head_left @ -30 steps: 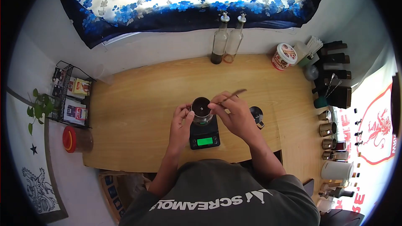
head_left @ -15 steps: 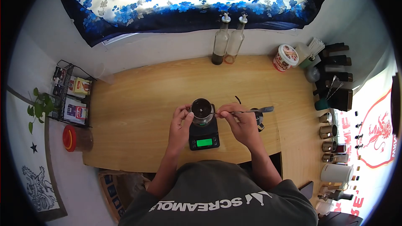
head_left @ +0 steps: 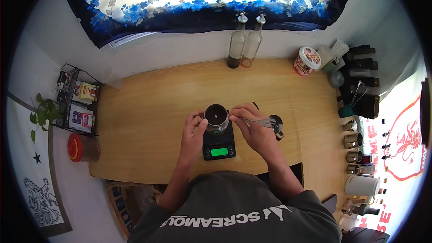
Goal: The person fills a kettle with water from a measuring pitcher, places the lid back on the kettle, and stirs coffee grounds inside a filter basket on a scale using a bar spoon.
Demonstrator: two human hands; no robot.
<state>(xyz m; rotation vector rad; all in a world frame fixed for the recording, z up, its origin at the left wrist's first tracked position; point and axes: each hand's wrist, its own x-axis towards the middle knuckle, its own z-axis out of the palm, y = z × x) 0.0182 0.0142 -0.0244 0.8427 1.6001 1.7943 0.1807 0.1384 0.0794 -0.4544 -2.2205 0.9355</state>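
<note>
A small round container with a dark inside stands on the back part of a black digital scale, whose display glows green. My left hand is closed around the container's left side, thumb near the rim. In my right hand a metal fork is pinched by its handle. Its tines point right, away from the container, and its handle end lies beside the right rim; whether it touches cannot be seen. A dark, shiny round object, partly behind my right hand, lies on the table.
Two pourer-topped bottles and a white-lidded tub stand along the back of the wooden table. On the left are a wire rack and a red-lidded jar. Metal pitchers line the right side.
The fork has turned in my right hand, so its tines now face up and sit lower and nearer. My right hand has tilted; my left hand and the container stay almost still.
</note>
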